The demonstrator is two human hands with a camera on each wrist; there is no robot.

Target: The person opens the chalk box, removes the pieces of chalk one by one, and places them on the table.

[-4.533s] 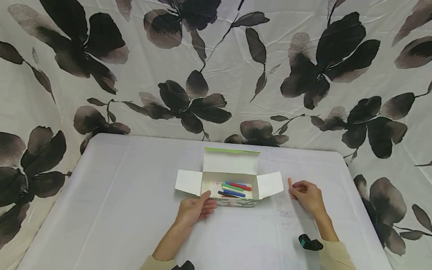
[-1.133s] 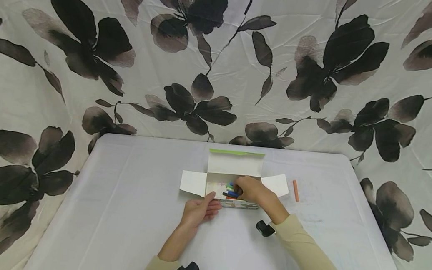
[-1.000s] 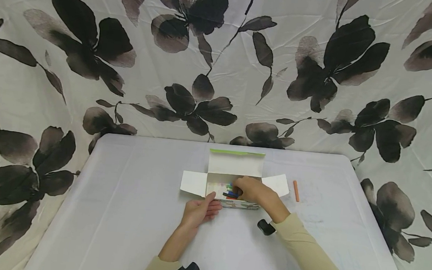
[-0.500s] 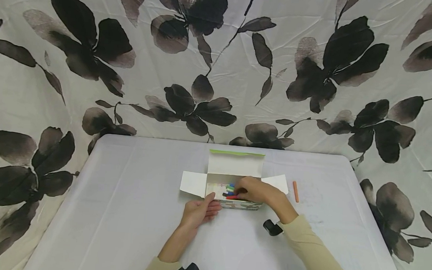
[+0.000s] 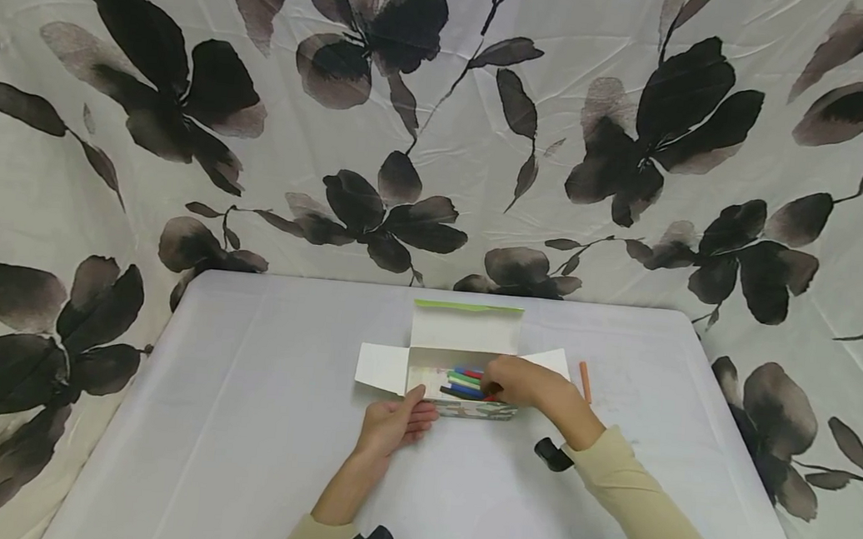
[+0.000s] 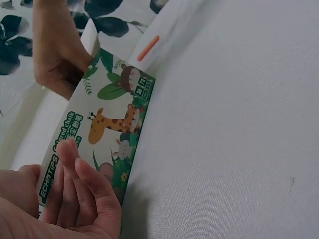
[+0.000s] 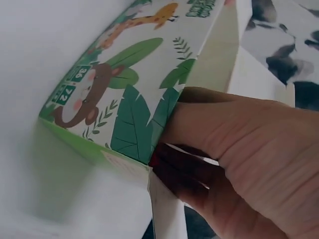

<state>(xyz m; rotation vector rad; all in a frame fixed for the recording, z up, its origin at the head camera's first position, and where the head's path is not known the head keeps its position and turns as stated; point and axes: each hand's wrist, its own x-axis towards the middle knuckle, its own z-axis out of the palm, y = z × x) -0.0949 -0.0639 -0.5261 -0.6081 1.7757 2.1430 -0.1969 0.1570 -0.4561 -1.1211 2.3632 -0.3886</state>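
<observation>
A cardboard chalk box [image 6: 112, 102], printed with animals and "Colored chalk", lies with its top flaps spread. Several chalk sticks [image 5: 464, 382] in blue, green, red and black are inside. My left hand [image 5: 388, 423] holds the near wall, thumb over the rim and fingers along the outside. My right hand [image 5: 524, 385] reaches into the box's right end, fingers bent down. A red chalk stick [image 5: 491, 398] shows at its fingertips and seems pinched there; most of it is hidden. One orange chalk stick [image 6: 148, 48] lies on the table beyond the right flap.
The white-covered table [image 5: 255, 424] extends around the box. A floral cloth [image 5: 441, 136] hangs behind its far edge. The box's left flap [image 5: 382, 369] and back lid [image 5: 467, 328] stick outward. Black wrist cameras [image 5: 554, 454] sit below both hands.
Earlier, my right hand put the orange chalk stick down right of the box, then moved into the box. Since half a second ago it shifted slightly right, the red stick with it. Left hand unchanged.
</observation>
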